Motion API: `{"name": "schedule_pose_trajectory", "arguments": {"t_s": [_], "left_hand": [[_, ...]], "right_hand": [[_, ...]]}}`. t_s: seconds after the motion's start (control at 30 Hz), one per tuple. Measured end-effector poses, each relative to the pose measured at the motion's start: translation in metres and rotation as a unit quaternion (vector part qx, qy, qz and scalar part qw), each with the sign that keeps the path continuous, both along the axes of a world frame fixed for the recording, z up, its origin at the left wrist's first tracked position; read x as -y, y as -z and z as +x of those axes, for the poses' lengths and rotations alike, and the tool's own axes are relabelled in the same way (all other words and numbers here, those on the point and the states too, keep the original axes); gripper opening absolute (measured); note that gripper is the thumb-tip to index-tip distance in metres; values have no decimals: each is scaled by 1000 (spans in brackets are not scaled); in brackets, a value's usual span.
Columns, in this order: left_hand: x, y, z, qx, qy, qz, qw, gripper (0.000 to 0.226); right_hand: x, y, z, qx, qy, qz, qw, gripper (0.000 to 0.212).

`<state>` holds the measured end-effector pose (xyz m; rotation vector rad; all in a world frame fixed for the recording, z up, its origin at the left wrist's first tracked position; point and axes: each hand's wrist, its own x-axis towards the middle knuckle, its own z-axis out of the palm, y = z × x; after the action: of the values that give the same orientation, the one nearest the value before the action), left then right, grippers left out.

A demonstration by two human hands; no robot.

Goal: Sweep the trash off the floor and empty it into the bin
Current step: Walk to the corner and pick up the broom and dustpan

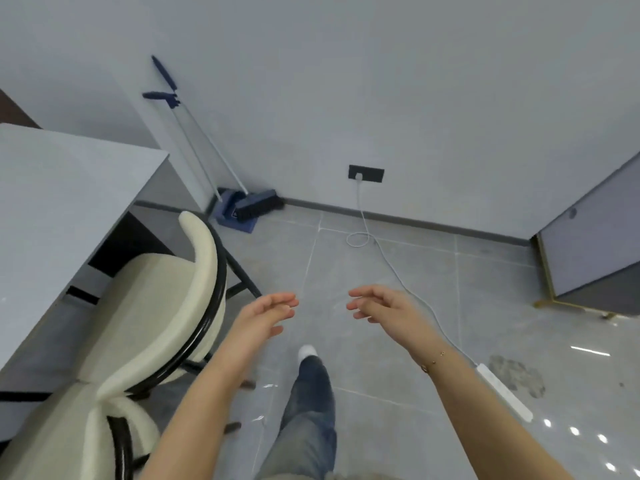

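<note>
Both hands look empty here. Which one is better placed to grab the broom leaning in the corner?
Probably the left hand: the broom and dustpan stand ahead and to the left, on its side. The right hand is equally open and empty but would have to cross over.

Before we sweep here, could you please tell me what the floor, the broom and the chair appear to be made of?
The floor looks like glossy grey tile: pale grout lines and sharp light reflections. The broom seems to be blue plastic with dark bristles on a thin, probably metal pole. The chair has cream, nubby-looking fabric on a black tube frame, likely metal.
</note>
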<state>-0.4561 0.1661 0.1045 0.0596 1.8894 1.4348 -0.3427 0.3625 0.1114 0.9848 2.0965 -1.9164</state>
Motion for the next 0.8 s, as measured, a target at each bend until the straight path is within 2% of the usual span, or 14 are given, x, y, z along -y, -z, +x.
{"name": "schedule_pose_trajectory", "arguments": {"t_s": [0.2, 0.43, 0.67, 0.8], "left_hand": [[-48, 5, -155, -2, -25, 12, 1000, 24], [-107, -2, -338, -4, -65, 20, 998, 22], [-165, 22, -495, -2, -142, -20, 990, 24], [-188, 10, -581, -32, -167, -51, 984, 23]], "right_hand": [[-39, -8, -152, 19, -31, 7, 999, 21], [-105, -13, -358, -2, -108, 19, 994, 21], [-178, 19, -555, 0, -150, -4, 989, 18], [-205, 20, -657, 13, -183, -20, 983, 17]]}}
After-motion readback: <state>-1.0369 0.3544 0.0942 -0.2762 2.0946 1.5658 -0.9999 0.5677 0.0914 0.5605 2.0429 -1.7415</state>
